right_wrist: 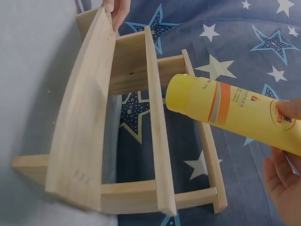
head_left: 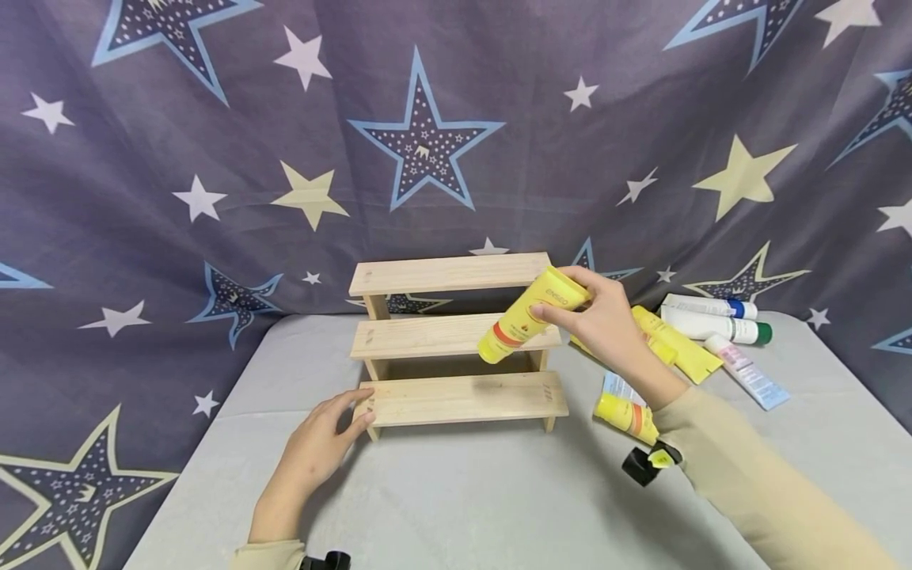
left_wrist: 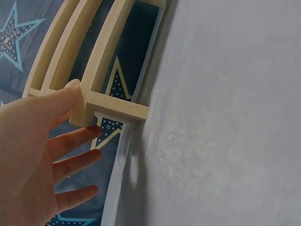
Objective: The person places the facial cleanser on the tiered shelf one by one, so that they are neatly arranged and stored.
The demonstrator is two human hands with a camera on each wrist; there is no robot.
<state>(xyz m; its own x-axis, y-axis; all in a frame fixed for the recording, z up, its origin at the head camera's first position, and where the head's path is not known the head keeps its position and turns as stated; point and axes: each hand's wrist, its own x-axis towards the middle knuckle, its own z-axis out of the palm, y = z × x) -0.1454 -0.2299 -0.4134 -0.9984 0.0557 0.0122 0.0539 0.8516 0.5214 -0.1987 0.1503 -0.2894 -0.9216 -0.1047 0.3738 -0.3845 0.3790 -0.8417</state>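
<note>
A yellow squeeze tube (head_left: 523, 317) with an orange band is held at its flat end by my right hand (head_left: 606, 317), thumb on the front. Its cap points down and left, in front of the middle step of a three-tier wooden shelf (head_left: 456, 400). In the right wrist view the tube (right_wrist: 230, 106) shows side-on, cap toward the shelf (right_wrist: 80, 117). My left hand (head_left: 321, 443) grips the left end of the bottom step. The left wrist view shows thumb and index finger at that step end (left_wrist: 82, 110), other fingers spread.
To the right of the shelf lie several tubes: yellow ones (head_left: 680, 348), a white one with a green cap (head_left: 720, 326), one with a blue cap (head_left: 708, 306) and a pink-and-blue one (head_left: 746, 372). Another yellow tube (head_left: 627, 418) lies nearer. A star-patterned curtain (head_left: 427, 229) hangs behind the grey table (head_left: 456, 491).
</note>
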